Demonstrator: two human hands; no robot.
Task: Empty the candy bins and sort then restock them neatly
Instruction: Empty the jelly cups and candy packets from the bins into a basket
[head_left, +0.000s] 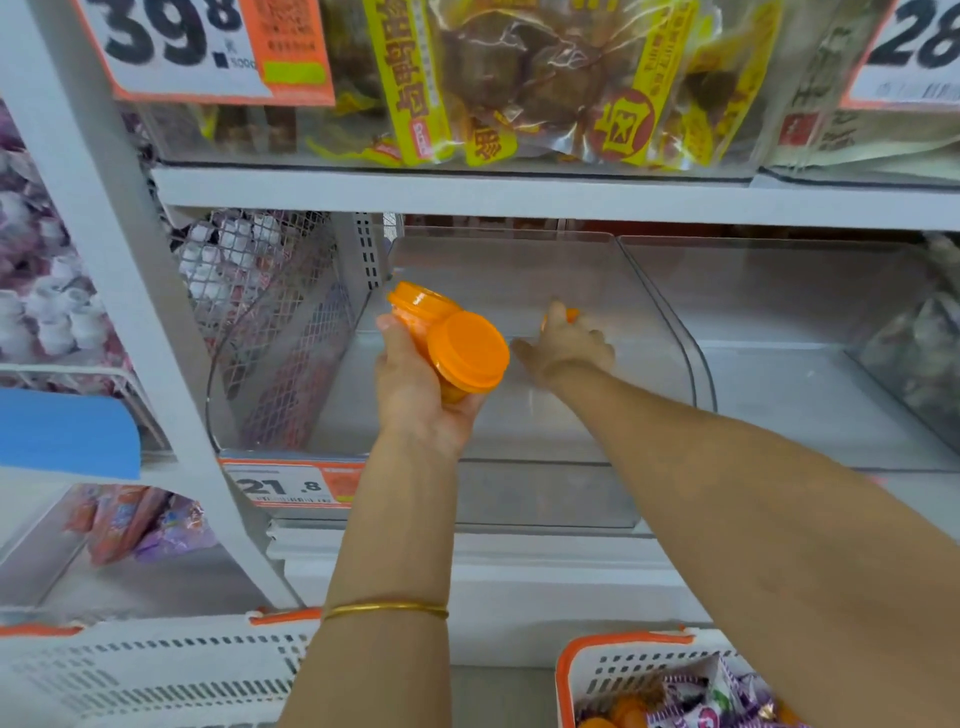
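My left hand (415, 384) grips two orange candy cups (457, 343) with round lids, held in front of a clear plastic bin (519, 493) on the middle shelf. My right hand (566, 345) reaches deep into that bin and its fingers curl round a small orange cup (570, 315), mostly hidden behind the fingers. The bin's floor around the hand looks bare. A second clear bin (779, 395) stands to the right, also bare.
A white basket with an orange rim (623, 644) at the lower right holds purple-wrapped candies and orange cups. Another white basket (156, 670) is at the lower left. Yellow snack packs (545, 78) fill the upper shelf. A price tag (291, 486) hangs below.
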